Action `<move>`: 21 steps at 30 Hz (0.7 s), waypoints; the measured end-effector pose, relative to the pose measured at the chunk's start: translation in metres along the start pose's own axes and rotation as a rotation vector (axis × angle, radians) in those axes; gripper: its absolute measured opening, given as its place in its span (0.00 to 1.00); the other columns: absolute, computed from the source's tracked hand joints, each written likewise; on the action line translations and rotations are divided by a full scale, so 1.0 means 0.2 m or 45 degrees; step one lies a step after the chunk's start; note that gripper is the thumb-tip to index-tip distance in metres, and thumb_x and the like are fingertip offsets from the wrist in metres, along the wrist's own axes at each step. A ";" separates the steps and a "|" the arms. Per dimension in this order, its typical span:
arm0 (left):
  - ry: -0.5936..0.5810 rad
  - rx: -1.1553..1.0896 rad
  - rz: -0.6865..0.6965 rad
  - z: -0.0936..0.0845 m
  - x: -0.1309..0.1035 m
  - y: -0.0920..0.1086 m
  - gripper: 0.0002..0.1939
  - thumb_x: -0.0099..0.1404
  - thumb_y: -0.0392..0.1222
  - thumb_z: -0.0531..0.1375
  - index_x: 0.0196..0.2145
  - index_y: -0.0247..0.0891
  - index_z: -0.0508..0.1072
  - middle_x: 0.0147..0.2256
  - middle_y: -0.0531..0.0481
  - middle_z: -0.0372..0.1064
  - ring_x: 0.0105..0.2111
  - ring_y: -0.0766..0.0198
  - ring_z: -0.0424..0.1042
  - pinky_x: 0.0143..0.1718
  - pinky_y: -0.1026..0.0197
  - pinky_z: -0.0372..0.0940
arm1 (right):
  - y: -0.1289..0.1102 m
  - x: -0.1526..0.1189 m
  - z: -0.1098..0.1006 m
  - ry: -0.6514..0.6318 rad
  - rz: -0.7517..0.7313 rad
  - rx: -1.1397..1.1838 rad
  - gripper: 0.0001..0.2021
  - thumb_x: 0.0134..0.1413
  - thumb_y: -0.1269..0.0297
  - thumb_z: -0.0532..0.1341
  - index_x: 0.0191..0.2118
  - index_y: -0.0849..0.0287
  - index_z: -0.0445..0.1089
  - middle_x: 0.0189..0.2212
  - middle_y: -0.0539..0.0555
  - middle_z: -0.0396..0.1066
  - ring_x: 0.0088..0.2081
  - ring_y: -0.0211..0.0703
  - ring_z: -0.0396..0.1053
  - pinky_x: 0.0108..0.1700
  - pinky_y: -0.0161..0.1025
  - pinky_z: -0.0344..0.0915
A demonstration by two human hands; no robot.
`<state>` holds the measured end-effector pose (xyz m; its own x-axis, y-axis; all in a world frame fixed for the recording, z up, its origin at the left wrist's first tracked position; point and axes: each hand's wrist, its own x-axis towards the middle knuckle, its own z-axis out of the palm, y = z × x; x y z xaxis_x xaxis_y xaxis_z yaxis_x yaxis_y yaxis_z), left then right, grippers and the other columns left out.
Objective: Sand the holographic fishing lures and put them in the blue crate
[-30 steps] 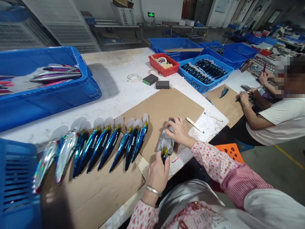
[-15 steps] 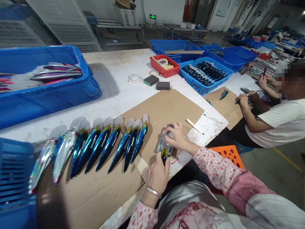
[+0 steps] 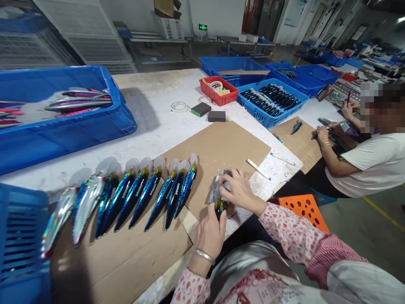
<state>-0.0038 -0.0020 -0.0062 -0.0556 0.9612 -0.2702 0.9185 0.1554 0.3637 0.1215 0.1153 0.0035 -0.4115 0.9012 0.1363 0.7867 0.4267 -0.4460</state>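
My left hand [image 3: 209,231] is closed round the body of a dark fishing lure [image 3: 220,206] near the table's front edge. Over the lure's clear lip, my right hand [image 3: 236,189] has its fingers curled against a small grey block [image 3: 214,185], partly hidden under them. Left of my hands, several blue lures [image 3: 148,192] lie side by side on cardboard [image 3: 145,257], their clear lips pointing away from me. Two silver-bellied lures [image 3: 86,207] lie at the left end of that row.
A blue crate [image 3: 63,141] of lures stands at the left, a slatted blue basket [image 3: 23,270] below it. Dark blocks [image 3: 217,116], tape [image 3: 179,106], a red basket [image 3: 223,99] and a blue basket [image 3: 268,120] stand farther back. Another person [image 3: 370,164] sits at the right.
The view has shifted slightly. My right hand's fingers have moved a little over the lure's lip; my left hand keeps its hold on the lure.
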 end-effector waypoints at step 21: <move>-0.047 -0.092 0.004 0.00 0.01 -0.03 0.24 0.72 0.50 0.41 0.57 0.32 0.58 0.37 0.39 0.76 0.38 0.50 0.76 0.33 0.56 0.60 | 0.02 -0.03 -0.01 -0.009 -0.218 0.048 0.06 0.52 0.63 0.63 0.38 0.53 0.72 0.54 0.54 0.62 0.55 0.51 0.55 0.54 0.49 0.56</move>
<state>-0.0101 -0.0012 -0.0085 -0.0375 0.9529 -0.3011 0.8880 0.1699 0.4272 0.1281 0.1124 0.0031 -0.5416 0.8148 0.2068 0.6869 0.5708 -0.4499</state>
